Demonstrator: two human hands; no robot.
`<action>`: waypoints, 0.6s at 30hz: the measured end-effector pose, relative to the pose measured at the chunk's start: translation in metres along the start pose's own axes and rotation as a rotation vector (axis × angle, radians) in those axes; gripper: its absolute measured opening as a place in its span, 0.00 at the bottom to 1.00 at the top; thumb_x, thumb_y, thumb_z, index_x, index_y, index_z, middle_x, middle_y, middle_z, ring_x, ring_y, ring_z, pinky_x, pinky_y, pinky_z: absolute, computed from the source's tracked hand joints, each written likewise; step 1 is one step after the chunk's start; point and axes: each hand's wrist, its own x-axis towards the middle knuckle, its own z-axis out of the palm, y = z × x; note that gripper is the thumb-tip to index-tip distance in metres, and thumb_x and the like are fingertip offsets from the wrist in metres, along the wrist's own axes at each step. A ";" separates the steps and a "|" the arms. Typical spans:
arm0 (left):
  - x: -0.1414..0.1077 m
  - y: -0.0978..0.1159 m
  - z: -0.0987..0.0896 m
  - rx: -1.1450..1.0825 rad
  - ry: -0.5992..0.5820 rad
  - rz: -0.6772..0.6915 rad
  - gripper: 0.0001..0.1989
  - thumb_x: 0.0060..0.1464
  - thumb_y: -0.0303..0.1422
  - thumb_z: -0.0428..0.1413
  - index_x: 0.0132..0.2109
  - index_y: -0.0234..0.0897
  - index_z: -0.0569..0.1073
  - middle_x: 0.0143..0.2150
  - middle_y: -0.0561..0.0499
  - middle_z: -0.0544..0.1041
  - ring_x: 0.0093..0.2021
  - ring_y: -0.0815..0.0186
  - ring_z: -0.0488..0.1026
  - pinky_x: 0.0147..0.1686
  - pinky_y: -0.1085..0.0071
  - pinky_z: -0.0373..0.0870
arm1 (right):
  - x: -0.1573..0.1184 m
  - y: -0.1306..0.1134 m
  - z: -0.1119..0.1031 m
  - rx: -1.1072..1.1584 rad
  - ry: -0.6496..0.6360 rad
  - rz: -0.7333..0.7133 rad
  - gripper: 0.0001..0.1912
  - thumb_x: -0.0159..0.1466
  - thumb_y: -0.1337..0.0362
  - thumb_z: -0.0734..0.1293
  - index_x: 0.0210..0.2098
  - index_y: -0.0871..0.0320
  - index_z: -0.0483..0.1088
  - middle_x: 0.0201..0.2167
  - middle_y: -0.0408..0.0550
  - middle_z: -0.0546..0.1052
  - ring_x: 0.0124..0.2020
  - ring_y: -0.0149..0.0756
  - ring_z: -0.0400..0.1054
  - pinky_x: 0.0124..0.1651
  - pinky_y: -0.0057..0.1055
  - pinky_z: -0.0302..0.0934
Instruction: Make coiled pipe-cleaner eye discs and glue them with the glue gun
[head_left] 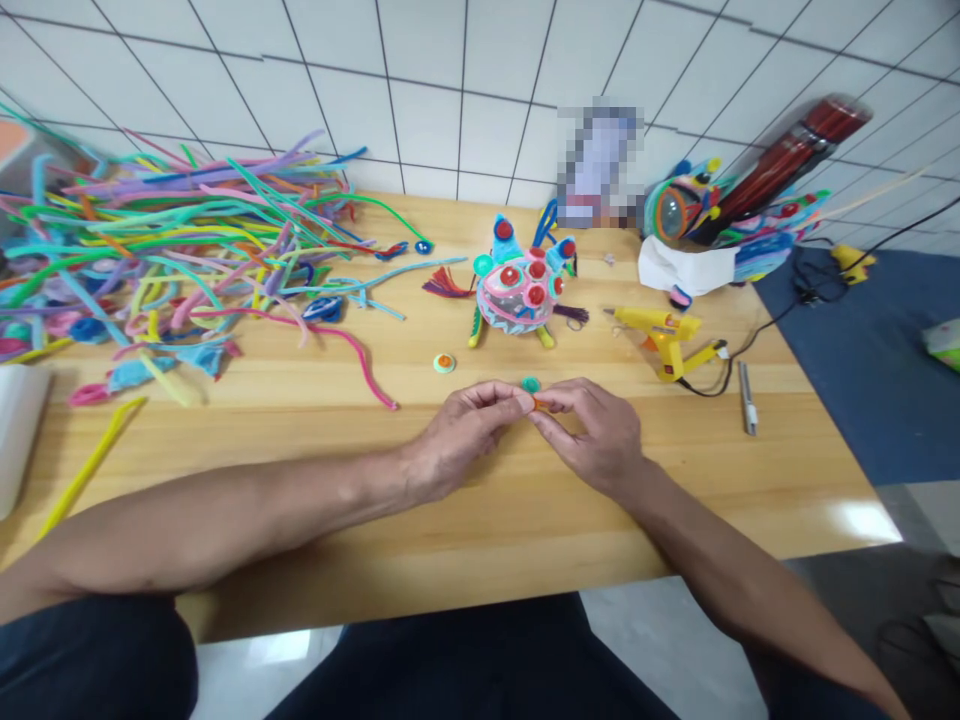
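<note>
My left hand (474,430) and my right hand (596,430) meet fingertip to fingertip over the front of the table. Pinched between them is a small orange piece of pipe cleaner (537,404), mostly hidden by my fingers. Just beyond the fingertips lies a teal coil (531,384). To its left, a round disc of orange, yellow and pale green coils (444,363) rests flat. Behind them stands a colourful creature (521,290) made of pipe cleaners around a clear body, with red discs, blue ears and tassels.
A big heap of pipe cleaners (202,240) covers the left. At right lie a yellow glue gun (664,335) with its cord and a utility knife (748,400). A dark red flask (795,160) leans near another pipe-cleaner figure (679,205). A tiled wall (420,90) bounds the back.
</note>
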 end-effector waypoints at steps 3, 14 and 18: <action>0.002 0.003 -0.004 0.036 -0.071 -0.023 0.15 0.49 0.42 0.70 0.34 0.35 0.77 0.21 0.60 0.64 0.20 0.77 0.52 0.20 0.73 0.43 | 0.000 0.000 -0.002 -0.013 -0.019 -0.031 0.09 0.66 0.68 0.71 0.44 0.49 0.76 0.38 0.47 0.85 0.38 0.41 0.81 0.40 0.37 0.75; 0.005 0.013 -0.007 0.145 -0.077 0.093 0.10 0.50 0.37 0.67 0.32 0.35 0.77 0.21 0.60 0.67 0.21 0.76 0.53 0.23 0.73 0.47 | 0.002 0.000 -0.005 0.023 -0.020 0.011 0.11 0.67 0.70 0.71 0.47 0.50 0.74 0.35 0.44 0.84 0.32 0.35 0.79 0.36 0.32 0.73; 0.004 0.004 -0.005 0.042 -0.035 0.086 0.14 0.50 0.41 0.69 0.34 0.35 0.77 0.22 0.58 0.67 0.21 0.76 0.53 0.22 0.72 0.44 | -0.001 -0.003 0.001 0.056 0.014 0.075 0.09 0.67 0.68 0.71 0.45 0.49 0.75 0.34 0.43 0.84 0.32 0.36 0.80 0.36 0.33 0.73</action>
